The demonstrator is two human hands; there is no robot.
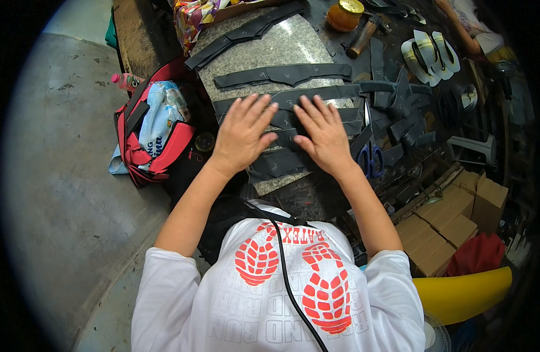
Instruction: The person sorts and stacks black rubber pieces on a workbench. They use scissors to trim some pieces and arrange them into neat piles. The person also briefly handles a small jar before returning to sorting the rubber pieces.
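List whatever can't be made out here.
Head view: parts of the dark strips, covered by the left hand and right hand.
Head view: most of the other person, cut off by the top edge and dark rim.
Head view: the inside of the red bag, blocked by blue-and-white wrapping.

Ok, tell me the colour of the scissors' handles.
The scissors' handles are blue, seen best in the head view, just beyond the right hand.

Stained grey floor (64, 176), curved yellow seat (466, 294), brown cardboard boxes (437, 232)
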